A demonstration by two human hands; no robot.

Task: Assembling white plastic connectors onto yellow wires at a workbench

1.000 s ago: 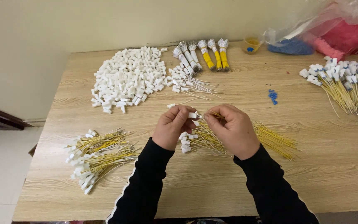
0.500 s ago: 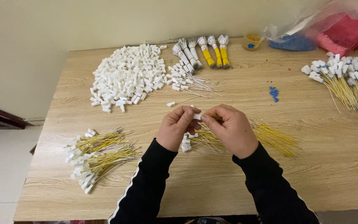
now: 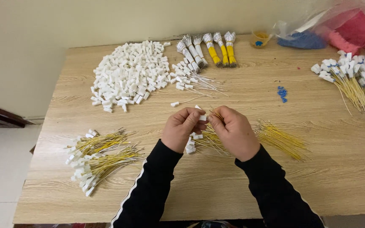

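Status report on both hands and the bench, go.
Left hand and right hand pinch a white connector together. Yellow wires lie under and right of them. Nothing blocks the hands; loose connector pile sits farther back.

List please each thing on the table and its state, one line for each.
Left hand: pinching a white connector.
Right hand: pinching a yellow wire at the connector.
White connector pile: loose heap.
Left wire bunch: fitted with connectors, lying flat.
Loose yellow wires: spread out.
Bundled wires: tied, untouched.
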